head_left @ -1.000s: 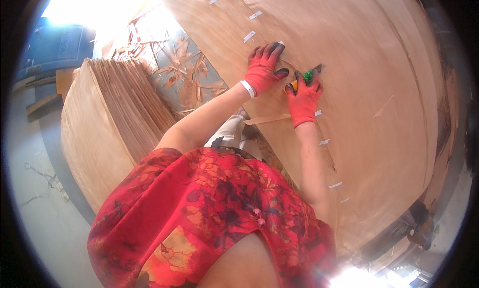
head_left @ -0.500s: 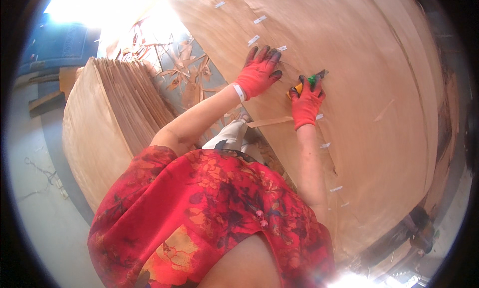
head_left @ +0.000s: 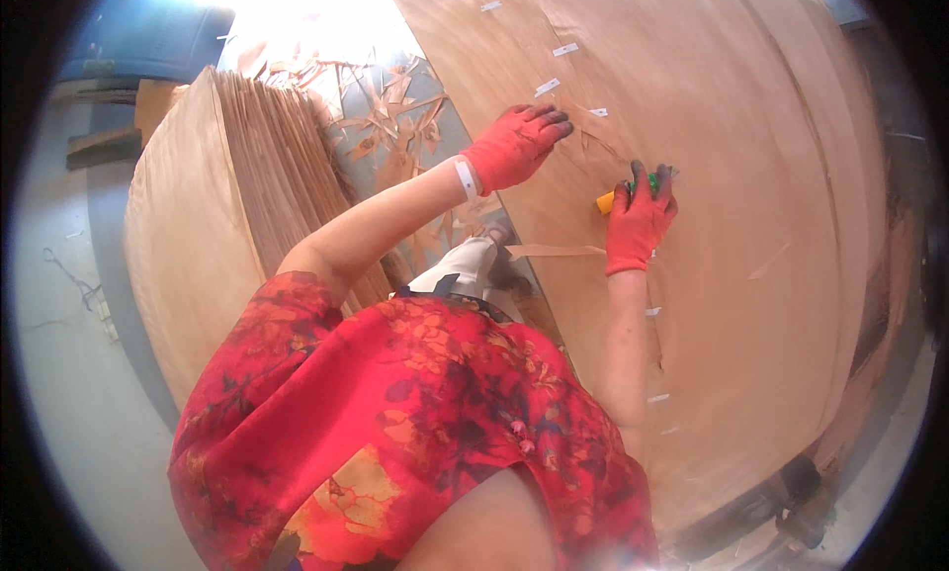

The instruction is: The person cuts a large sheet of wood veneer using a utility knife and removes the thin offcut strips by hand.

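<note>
A large sheet of thin wood veneer lies spread before me, with small white tape patches along its seams. My left hand, in a red glove, presses flat on the veneer with fingers spread. In a red glove too, my right hand grips a small yellow and green tool held against the sheet, just right of a thin crack. A loose strip of veneer juts out below the right hand.
A tall stack of veneer sheets stands at my left. Wood scraps litter the blue-grey floor between the stack and the sheet. Grey floor lies far left. My red flowered garment fills the lower middle.
Both hands have shifted slightly along the sheet; the left hand has flattened further up, and the right hand with the tool has moved a little down and right.
</note>
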Demonstrator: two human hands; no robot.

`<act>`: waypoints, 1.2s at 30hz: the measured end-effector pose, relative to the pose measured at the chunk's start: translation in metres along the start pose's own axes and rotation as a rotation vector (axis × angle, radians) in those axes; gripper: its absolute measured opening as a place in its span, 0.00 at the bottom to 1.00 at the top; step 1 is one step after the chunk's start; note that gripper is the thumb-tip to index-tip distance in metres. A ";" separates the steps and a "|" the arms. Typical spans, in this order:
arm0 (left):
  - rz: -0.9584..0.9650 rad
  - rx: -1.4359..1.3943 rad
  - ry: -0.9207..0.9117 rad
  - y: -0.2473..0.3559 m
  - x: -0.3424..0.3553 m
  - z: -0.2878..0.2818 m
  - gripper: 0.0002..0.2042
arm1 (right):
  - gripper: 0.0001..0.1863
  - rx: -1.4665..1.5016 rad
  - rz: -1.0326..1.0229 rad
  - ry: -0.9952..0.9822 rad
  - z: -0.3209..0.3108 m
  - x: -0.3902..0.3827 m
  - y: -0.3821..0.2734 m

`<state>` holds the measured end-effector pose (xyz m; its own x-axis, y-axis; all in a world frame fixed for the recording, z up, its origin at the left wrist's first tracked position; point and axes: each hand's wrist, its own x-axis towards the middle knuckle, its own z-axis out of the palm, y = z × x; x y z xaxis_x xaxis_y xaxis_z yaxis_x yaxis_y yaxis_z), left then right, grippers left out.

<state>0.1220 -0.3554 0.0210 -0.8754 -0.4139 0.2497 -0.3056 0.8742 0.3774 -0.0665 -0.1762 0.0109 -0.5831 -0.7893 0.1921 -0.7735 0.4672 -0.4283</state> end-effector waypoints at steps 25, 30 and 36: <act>-0.090 -0.047 0.112 0.042 -0.038 0.031 0.25 | 0.34 0.010 0.035 -0.009 0.045 0.051 0.008; 0.090 -0.396 -0.298 0.042 -0.071 0.011 0.19 | 0.30 0.796 0.387 0.013 0.017 0.068 -0.016; 0.229 -0.674 -0.611 0.065 -0.095 0.038 0.11 | 0.24 0.722 -0.535 -0.366 0.028 0.036 -0.102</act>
<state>0.1717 -0.2497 -0.0119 -0.9908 0.1227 -0.0573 0.0130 0.5072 0.8617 -0.0011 -0.2632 0.0370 0.0097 -0.9585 0.2850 -0.5043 -0.2508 -0.8263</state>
